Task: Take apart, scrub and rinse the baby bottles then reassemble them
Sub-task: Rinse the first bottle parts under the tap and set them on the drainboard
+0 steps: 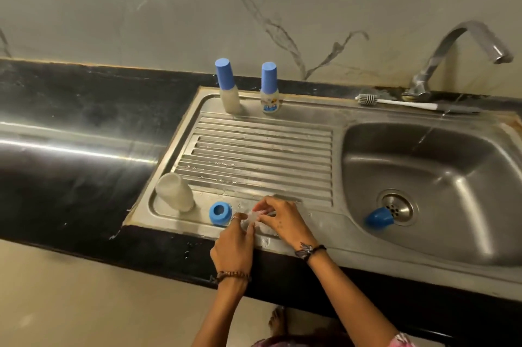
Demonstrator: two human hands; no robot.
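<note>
Both hands meet at the front lip of the drainboard [254, 149]. The left hand [234, 242] and the right hand [282, 219] each pinch a small clear teat [254, 216] between fingertips and thumb, right at the steel rim where it meets the black surface [70, 177]. Just left of the hands a blue collar [220, 214] stands open side up, apart from them. Further left an uncapped bottle [175, 191] stands mouth down in the drainboard's front left corner, close to the rim.

The ribbed middle of the drainboard lies between the hands and the back ledge, where two capped bottles, one cloudy [228, 86] and one printed [269, 88], stand upright near each other. To the right, the basin [452, 177] holds a blue cap [380, 218] lying on its side, touching the drain [397, 206]. A brush [395, 102] lies along the back rim beneath the tap [457, 58], whose spout reaches out over the basin.
</note>
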